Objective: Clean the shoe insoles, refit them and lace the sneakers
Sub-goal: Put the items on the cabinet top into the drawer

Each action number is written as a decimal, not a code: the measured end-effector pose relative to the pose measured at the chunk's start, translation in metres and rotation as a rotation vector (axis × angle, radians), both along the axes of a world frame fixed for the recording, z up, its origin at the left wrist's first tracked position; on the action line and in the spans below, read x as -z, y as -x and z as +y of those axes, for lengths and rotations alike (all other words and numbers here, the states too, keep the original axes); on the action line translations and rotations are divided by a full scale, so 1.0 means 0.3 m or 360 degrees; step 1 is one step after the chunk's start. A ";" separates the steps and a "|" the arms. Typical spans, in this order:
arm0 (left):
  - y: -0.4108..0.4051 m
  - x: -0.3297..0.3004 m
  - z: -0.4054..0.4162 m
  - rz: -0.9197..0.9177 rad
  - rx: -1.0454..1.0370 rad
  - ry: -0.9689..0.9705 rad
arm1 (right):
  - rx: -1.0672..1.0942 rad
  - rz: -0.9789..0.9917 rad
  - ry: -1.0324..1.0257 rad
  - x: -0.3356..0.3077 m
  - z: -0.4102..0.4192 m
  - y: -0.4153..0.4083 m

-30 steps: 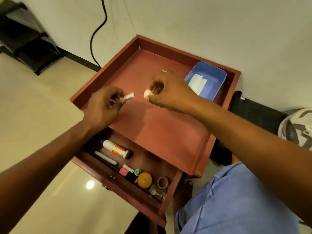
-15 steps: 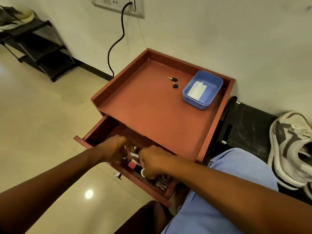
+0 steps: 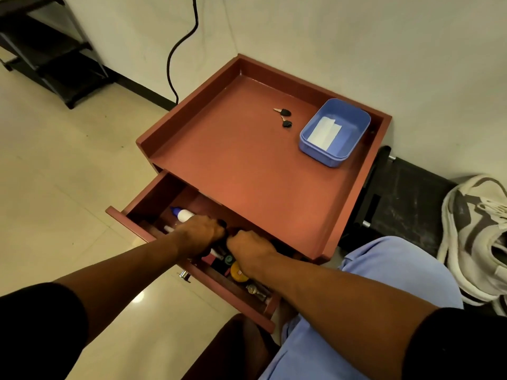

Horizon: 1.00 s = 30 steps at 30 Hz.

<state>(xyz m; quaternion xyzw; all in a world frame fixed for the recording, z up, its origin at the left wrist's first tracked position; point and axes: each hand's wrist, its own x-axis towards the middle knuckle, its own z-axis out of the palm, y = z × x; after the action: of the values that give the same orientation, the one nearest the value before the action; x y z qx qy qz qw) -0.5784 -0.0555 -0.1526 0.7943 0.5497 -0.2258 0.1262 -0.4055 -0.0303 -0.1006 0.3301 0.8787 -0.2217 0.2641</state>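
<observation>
Hands (image 3: pixel 201 233) in cluttered drawer (image 3: pixel 131 218), keys (image 3: pixel 285 117), blue tub (image 3: pixel 310 149) on tabletop (image 3: pixel 233 165)

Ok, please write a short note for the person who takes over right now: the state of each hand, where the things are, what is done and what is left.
Left hand: inside the open drawer, closed over small items; what it holds is hidden.
Right hand: also in the drawer, fingers curled; its grip is hidden too.
Things: sneakers sit on the floor at the right, apart from the hands. Blue tray with a white sheet and two keys are on the red table top. Glue bottle lies in the drawer.
Done: nothing visible on the sneakers.
Left: no insoles in view; clean them, refit, lace.
</observation>
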 end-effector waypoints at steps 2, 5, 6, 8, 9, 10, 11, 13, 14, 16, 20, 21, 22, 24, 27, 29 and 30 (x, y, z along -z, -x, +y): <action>-0.006 -0.005 0.013 0.0053 0.0008 0.0029 | 0.0011 0.0011 0.0001 0.014 0.014 0.014; -0.018 -0.013 0.027 0.0116 0.0031 0.0048 | 0.0109 0.0081 0.0017 0.039 0.026 0.027; -0.017 -0.006 0.031 0.0136 0.0041 0.0054 | 0.0147 0.0104 0.0029 0.050 0.030 0.024; -0.015 0.006 0.035 0.0178 0.0064 0.0061 | 0.0237 0.0227 0.0052 0.071 0.036 0.015; -0.015 0.011 0.037 0.0194 0.0076 0.0060 | 0.0288 0.0277 0.0076 0.078 0.039 0.012; -0.020 0.011 0.039 0.0196 0.0084 0.0062 | 0.0322 0.0279 0.0095 0.088 0.041 0.013; -0.025 0.009 0.043 0.0196 0.0083 0.0074 | 0.0350 0.0234 0.0118 0.094 0.042 0.013; -0.030 0.005 0.047 0.0193 0.0064 0.0078 | 0.0404 0.0202 0.0157 0.104 0.042 0.016; -0.029 0.002 0.046 0.0189 0.0055 0.0071 | 0.0432 0.0215 0.0181 0.113 0.044 0.018; -0.023 0.005 0.041 0.0151 0.0013 0.0061 | 0.0465 0.0225 0.0221 0.122 0.050 0.019; -0.015 0.019 0.035 0.0014 -0.0074 0.0071 | 0.0558 0.0300 0.0257 0.105 0.062 -0.007; -0.012 0.022 0.033 -0.0030 -0.0094 0.0063 | 0.0589 0.0305 0.0288 0.101 0.066 -0.015; -0.012 0.023 0.032 -0.0073 -0.0119 0.0046 | 0.0591 0.0286 0.0283 0.100 0.072 -0.021; -0.014 0.018 0.026 -0.0127 -0.0157 0.0006 | 0.0578 0.0201 0.0240 0.102 0.081 -0.027; -0.016 0.006 0.006 -0.0264 -0.0220 -0.0015 | 0.0522 0.0023 0.0223 0.096 0.073 -0.047; -0.008 -0.003 -0.015 -0.0459 -0.0348 -0.0004 | 0.0497 -0.0106 0.0282 0.075 0.059 -0.059; -0.002 -0.009 -0.024 -0.0514 -0.0390 -0.0010 | 0.0490 -0.0114 0.0288 0.064 0.056 -0.065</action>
<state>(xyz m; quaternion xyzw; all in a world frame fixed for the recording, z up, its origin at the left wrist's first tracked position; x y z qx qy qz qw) -0.5778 -0.0628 -0.1498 0.7477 0.6156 -0.0767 0.2368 -0.3861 -0.0135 -0.1198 0.4435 0.7842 -0.3256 0.2868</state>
